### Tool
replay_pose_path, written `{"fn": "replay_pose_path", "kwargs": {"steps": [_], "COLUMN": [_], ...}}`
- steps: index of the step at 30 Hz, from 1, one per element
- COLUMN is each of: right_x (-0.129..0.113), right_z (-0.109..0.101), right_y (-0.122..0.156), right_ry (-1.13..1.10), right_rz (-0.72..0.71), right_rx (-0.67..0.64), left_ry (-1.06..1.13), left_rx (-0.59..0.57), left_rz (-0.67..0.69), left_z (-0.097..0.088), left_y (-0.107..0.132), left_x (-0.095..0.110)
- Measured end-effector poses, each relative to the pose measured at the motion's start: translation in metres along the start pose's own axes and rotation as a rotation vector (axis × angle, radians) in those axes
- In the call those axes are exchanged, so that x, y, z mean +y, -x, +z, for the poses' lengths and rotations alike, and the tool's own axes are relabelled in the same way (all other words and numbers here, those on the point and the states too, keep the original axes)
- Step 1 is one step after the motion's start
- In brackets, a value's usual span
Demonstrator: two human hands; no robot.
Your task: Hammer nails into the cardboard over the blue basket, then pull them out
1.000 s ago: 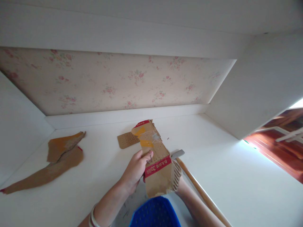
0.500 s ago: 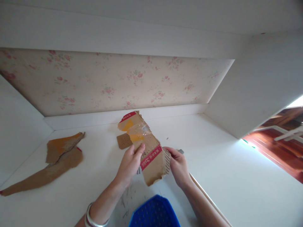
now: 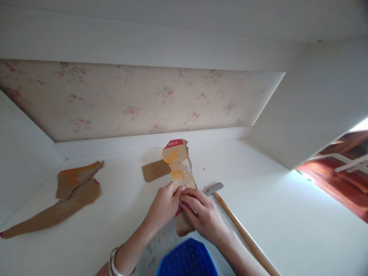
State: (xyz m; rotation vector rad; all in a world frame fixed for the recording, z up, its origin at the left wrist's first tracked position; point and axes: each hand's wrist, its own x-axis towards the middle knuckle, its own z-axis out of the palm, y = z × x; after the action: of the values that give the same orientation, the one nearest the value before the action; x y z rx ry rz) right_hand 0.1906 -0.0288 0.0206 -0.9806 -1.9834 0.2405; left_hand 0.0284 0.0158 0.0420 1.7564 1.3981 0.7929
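Note:
Both hands are at a torn strip of brown cardboard with red and yellow print, clear tape and rows of small holes. My left hand grips its left edge, thumb on top. My right hand is closed over the strip's lower middle, fingertips pinched together by the left thumb. Whatever is between those fingertips is too small and hidden to name. A hammer lies just right of my right hand, with a grey head and a wooden handle. Partly under the strip is a flat cardboard piece full of holes.
A blue plastic basket stands at the near edge. Small dark nail-like bits lie left of it. Torn cardboard rests at the left. White panels enclose the surface, with a floral wall behind.
The cardboard strip has swung more upright and moved nearer and right. My right hand has left its right edge for its middle, uncovering the hammer. More of the holed piece shows.

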Motion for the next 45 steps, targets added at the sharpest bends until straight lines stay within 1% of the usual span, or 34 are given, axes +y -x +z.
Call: {"fn": "replay_pose_path", "kwargs": {"steps": [3,6,8,10,12,15,17,19,22,25,28,31,34,40,43,45], "right_x": [0.003,0.002,0.0,-0.001,-0.002,-0.002,-0.001,0.002,0.008,0.014,0.017,0.016,0.016,0.016,0.017,0.02], "right_z": [0.0,0.0,-0.001,-0.002,-0.004,-0.006,-0.005,-0.002,0.005,0.014,0.022,0.028,0.03,0.029,0.029,0.03], "right_y": [0.003,0.004,0.005,0.006,0.007,0.007,0.006,0.004,0.003,0.004,0.006,0.007,0.008,0.006,0.007,0.008], "right_ry": [0.07,0.102,0.094,0.072,0.045,0.002,-0.036,-0.086,-0.162,-0.223,-0.249,-0.236,-0.219,-0.201,-0.212,-0.219], "right_rz": [-0.066,-0.113,-0.12,-0.109,-0.07,0.032,0.109,0.204,0.37,0.481,0.505,0.495,0.486,0.476,0.49,0.529], "right_rx": [-0.032,-0.044,-0.019,0.041,0.129,0.265,0.313,0.322,0.266,0.108,-0.052,-0.137,-0.174,-0.195,-0.177,-0.14], "left_ry": [-0.02,0.013,0.04,0.065,0.106,0.217,0.334,0.478,0.698,0.875,0.993,1.05,1.067,1.044,1.023,1.015], "left_rx": [-0.012,0.011,0.038,0.08,0.151,0.281,0.34,0.368,0.37,0.347,0.31,0.28,0.267,0.266,0.271,0.273], "left_rz": [-0.016,-0.025,-0.03,-0.036,-0.055,-0.109,-0.15,-0.185,-0.224,-0.237,-0.221,-0.202,-0.199,-0.188,-0.18,-0.175], "left_z": [0.001,0.003,0.004,0.004,0.003,-0.004,-0.011,-0.017,-0.025,-0.029,-0.029,-0.028,-0.024,-0.018,-0.017,-0.017], "left_y": [0.0,0.0,0.0,-0.002,-0.006,-0.016,-0.022,-0.026,-0.029,-0.031,-0.031,-0.031,-0.029,-0.028,-0.028,-0.027], "left_x": [-0.001,-0.003,-0.006,-0.01,-0.016,-0.027,-0.032,-0.034,-0.035,-0.033,-0.03,-0.028,-0.027,-0.03,-0.031,-0.029]}}
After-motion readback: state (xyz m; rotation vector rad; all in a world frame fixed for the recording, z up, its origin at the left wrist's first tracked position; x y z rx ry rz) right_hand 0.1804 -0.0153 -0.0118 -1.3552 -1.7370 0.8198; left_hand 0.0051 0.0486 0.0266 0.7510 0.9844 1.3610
